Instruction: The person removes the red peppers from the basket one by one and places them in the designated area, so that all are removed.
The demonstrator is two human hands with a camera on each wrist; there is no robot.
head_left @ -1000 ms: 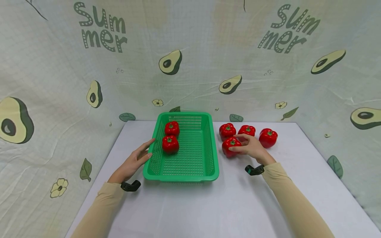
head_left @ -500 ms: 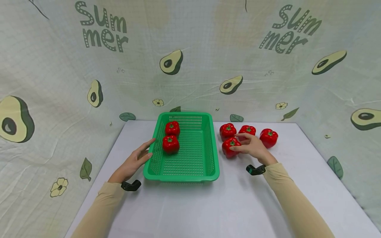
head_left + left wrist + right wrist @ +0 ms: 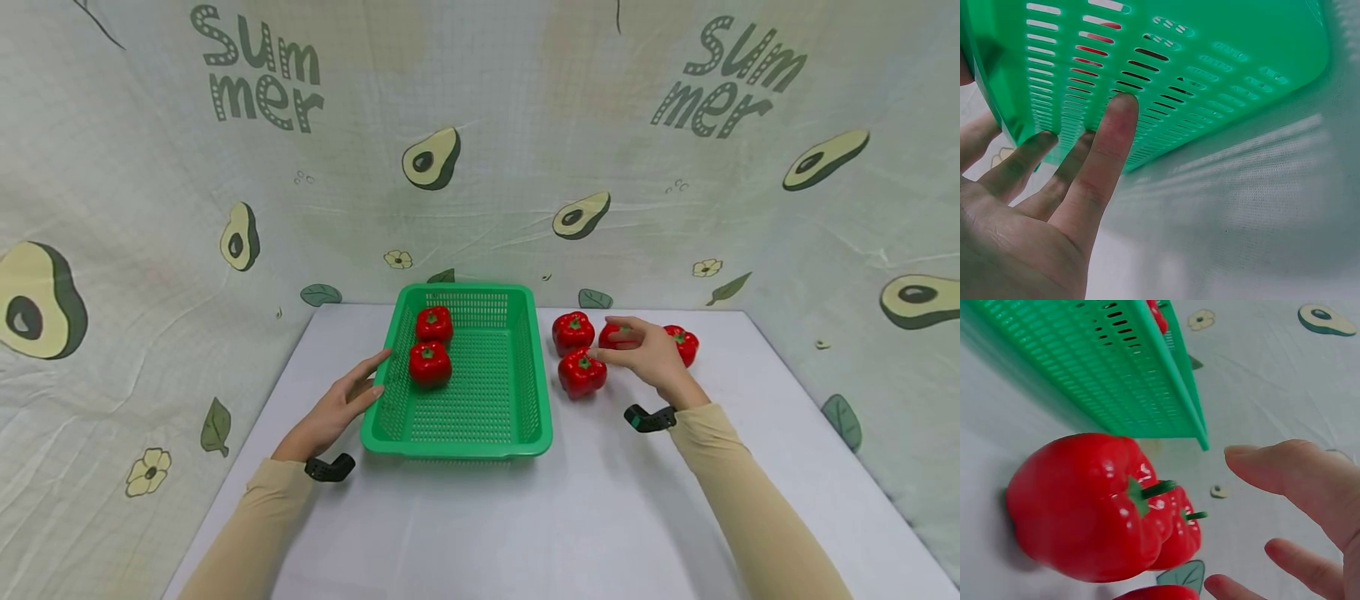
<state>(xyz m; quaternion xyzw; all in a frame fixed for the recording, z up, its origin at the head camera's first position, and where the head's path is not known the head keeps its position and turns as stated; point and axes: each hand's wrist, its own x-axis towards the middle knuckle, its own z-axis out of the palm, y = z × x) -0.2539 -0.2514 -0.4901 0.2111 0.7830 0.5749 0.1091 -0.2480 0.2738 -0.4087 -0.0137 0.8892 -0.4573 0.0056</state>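
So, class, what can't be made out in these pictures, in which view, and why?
Head view: parts of the back middle pepper and rightmost pepper, behind the right hand.
Left wrist view: the two peppers inside the green basket, mostly hidden by its wall.
Right wrist view: the lowest pepper, cut off by the bottom edge.

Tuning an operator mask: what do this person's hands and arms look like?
Left hand and right hand: bare, no gloves visible. Left sleeve and right sleeve: long, plain beige. Left wrist unit and right wrist unit: small, black, angular; the right has a teal patch. No cables visible.
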